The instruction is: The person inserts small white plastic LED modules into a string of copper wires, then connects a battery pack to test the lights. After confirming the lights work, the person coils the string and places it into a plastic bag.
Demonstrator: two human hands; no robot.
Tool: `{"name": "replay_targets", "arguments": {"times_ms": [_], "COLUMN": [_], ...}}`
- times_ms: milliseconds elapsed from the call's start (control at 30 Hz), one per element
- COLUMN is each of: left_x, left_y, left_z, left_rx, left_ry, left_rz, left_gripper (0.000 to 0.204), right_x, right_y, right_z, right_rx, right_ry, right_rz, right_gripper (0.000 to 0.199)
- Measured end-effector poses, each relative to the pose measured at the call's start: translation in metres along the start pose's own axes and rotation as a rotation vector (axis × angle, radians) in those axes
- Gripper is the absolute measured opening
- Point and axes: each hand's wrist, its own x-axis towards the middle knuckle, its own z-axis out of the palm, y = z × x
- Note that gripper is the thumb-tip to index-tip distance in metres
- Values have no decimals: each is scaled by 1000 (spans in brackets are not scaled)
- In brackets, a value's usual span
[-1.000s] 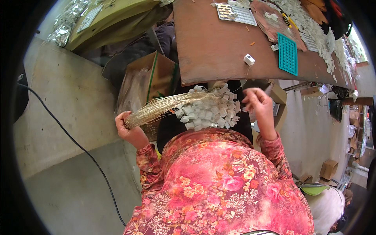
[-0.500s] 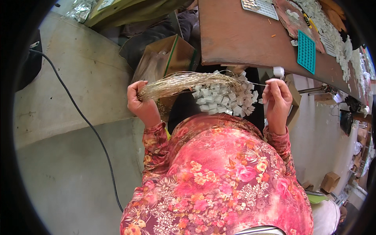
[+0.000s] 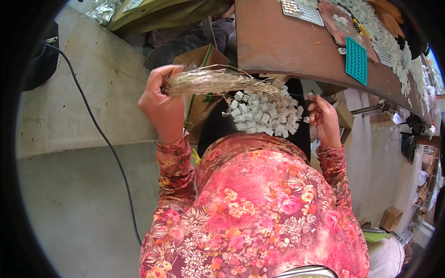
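At the left, my left hand (image 3: 162,104) is closed round one end of a bundle of thin, gold-coloured strands (image 3: 208,81). The bundle stretches rightward, its far end fanning out over a pile of small whitish square pieces (image 3: 264,113) on my lap. Some strands appear to run down among the pieces, but I cannot make out whether they are joined. My right hand (image 3: 325,119) is raised to the right of the pile, fingers pinched on a fine strand that leads from the bundle. Something small and white shows at its fingertips.
A brown table (image 3: 282,46) stands ahead, bearing a teal moulded tray (image 3: 356,60), a white tray of round pieces (image 3: 303,13) and heaped whitish pieces. An open cardboard box (image 3: 214,56) sits beyond my left hand. A black cord (image 3: 99,132) crosses the left side.
My left hand has moved up and slightly left, lifting the held end of the bundle. My right hand has shifted a little left and down. The view has moved slightly.
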Motion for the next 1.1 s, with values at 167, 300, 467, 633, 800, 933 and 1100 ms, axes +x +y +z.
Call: {"name": "replay_targets", "arguments": {"times_ms": [167,300,467,633,800,933,1100], "left_x": [24,38,47,53,50,59,75], "left_y": [35,56,82,111,149,164,185], "left_z": [0,3,3,-1,-3,-10,-11], "left_rx": [84,84,-4,-66,-52,89,128], "left_ry": [-15,30,-13,-50,-51,-61,-128], "left_rz": [230,441,641,872,925,1074,1073], "left_gripper": [13,15,19,14,14,17,16], "right_x": [-10,-22,-30,-53,-75,-88,-97], "right_y": [-22,-49,-94,-112,-121,-126,-125], "right_z": [12,46,87,121,136,132,121], "right_rx": [-475,-624,-658,-482,-642,-636,-627], "right_ry": [-5,-128,-411,-831,-962,-787,-727], "right_rz": [-318,-591,-723,-671,-496,-350,-629], "right_gripper": [23,18,29,71,68,55,55]}}
